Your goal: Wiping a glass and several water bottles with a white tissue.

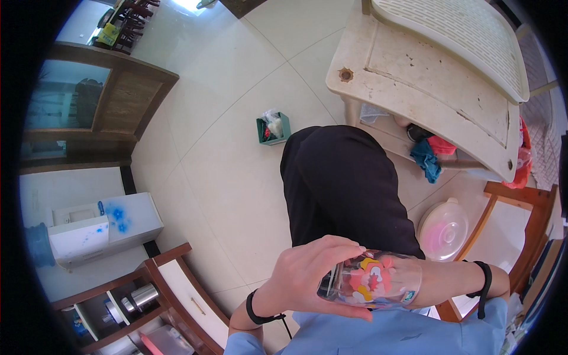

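Observation:
Across my lap, my left hand is wrapped around one end of a clear cup printed with pink and yellow flower shapes. Its fingers lie along one side and the thumb along the other. My right forearm comes in from the right and meets the cup's other end. Skin shows through the clear wall there, but whether the right hand is inside the cup or behind it cannot be told. A small label sits on the cup near that end. Something dark shows at the end in my left palm.
On the tiled floor ahead stands a small green bin holding plastic bags. A worn cream plastic table with a perforated tray is at upper right. A water dispenser and wooden cabinet stand left; a lidded basin lies beside a wooden chair.

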{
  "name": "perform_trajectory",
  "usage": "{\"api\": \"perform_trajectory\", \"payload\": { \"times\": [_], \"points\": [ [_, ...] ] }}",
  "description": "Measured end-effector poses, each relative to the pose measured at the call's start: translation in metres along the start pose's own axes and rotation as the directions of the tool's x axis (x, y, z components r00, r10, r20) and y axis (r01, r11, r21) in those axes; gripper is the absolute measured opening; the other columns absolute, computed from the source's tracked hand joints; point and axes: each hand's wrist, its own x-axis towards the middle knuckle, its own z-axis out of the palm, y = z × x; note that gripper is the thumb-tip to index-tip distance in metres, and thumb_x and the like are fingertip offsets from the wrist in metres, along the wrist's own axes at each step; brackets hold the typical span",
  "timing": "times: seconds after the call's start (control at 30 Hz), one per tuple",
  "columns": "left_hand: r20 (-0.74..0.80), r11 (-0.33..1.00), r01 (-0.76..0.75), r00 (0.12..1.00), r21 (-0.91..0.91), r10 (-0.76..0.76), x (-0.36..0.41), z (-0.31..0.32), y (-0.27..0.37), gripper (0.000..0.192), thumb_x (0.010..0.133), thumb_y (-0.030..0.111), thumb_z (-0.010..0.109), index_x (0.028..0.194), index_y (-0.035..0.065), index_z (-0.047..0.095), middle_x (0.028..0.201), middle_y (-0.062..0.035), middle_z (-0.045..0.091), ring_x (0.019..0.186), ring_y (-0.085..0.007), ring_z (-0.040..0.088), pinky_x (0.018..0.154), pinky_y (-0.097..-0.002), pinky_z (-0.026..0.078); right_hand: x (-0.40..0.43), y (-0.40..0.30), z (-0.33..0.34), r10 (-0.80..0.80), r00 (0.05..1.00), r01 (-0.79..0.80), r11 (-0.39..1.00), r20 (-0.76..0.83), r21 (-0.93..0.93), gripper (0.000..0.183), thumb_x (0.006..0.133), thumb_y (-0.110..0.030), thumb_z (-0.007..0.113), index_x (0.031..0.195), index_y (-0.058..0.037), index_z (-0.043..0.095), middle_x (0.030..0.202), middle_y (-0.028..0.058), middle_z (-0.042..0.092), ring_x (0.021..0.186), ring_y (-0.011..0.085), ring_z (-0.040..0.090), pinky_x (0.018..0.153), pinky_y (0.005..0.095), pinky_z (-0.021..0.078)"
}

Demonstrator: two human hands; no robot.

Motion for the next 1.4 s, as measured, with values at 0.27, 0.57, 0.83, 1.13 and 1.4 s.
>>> {"api": "perform_trajectory", "payload": {
  "times": [0.27, 0.57, 0.83, 1.13, 1.4],
  "points": [
    [0.018, 0.999, 0.004, 1.0, -0.044, -0.004, 0.001, -0.007, -0.006, 0.068, 0.048, 0.042, 0.081, 0.097, 0.0025, 0.054, 0.086, -0.0094, 0.061, 0.071, -0.0188, 0.062, 0.057, -0.0218, 0.049, 0.0, -0.001, -0.003, -0.066, 0.997, 0.067, 0.997, 0.029, -0.038, 0.048, 0.066, 0.001, 0.06, 0.113, -0.0021, 0.047, 0.108, 0.0174, 0.04, 0.107, 0.034, 0.04, 0.084, 0.0356, 0.0435],
    [-0.039, 0.987, 0.038, 0.998, -0.158, -0.045, -0.007, -0.025, -0.015, 0.079, 0.038, 0.037, 0.087, 0.1, 0.0018, 0.053, 0.096, -0.0138, 0.058, 0.083, -0.0203, 0.06, 0.067, -0.0249, 0.048, 0.0, -0.022, -0.025, -0.009, 0.998, 0.024, 0.971, -0.065, 0.236, 0.043, 0.068, 0.004, 0.053, 0.11, 0.0001, 0.044, 0.113, 0.0187, 0.04, 0.104, 0.0296, 0.042, 0.089, 0.0361, 0.0353],
    [-0.249, 0.782, 0.005, 0.947, -0.623, -0.204, -0.015, -0.026, -0.029, 0.099, 0.032, 0.042, 0.087, 0.107, -0.0012, 0.039, 0.1, -0.017, 0.052, 0.093, -0.0228, 0.056, 0.082, -0.0299, 0.045, -0.015, -0.015, -0.015, 0.308, 0.889, 0.116, 0.567, -0.34, 0.816, 0.047, 0.062, 0.004, 0.048, 0.107, -0.0072, 0.041, 0.11, 0.0108, 0.038, 0.096, 0.0171, 0.043, 0.084, 0.0262, 0.0308],
    [-0.167, 0.84, -0.074, 0.986, -0.538, -0.02, -0.007, -0.017, -0.024, 0.097, 0.034, 0.035, 0.089, 0.11, -0.0024, 0.04, 0.104, -0.0195, 0.05, 0.095, -0.0226, 0.055, 0.082, -0.0271, 0.045, 0.002, -0.015, -0.01, 0.154, 0.767, 0.182, 0.879, -0.623, 0.441, 0.031, 0.069, 0.0, 0.068, 0.091, -0.0062, 0.047, 0.092, 0.0088, 0.05, 0.078, 0.0148, 0.05, 0.07, 0.0235, 0.0373],
    [-0.184, 0.872, -0.035, 0.981, -0.488, -0.064, -0.006, -0.019, -0.026, 0.096, 0.034, 0.034, 0.089, 0.109, -0.0008, 0.041, 0.104, -0.0193, 0.051, 0.094, -0.0227, 0.054, 0.082, -0.0283, 0.044, -0.015, -0.008, -0.02, -0.091, 0.771, 0.223, 0.966, -0.63, 0.134, 0.033, 0.068, -0.001, 0.069, 0.097, -0.0047, 0.053, 0.093, 0.0134, 0.055, 0.079, 0.0198, 0.055, 0.069, 0.026, 0.0409]
  ]
}}
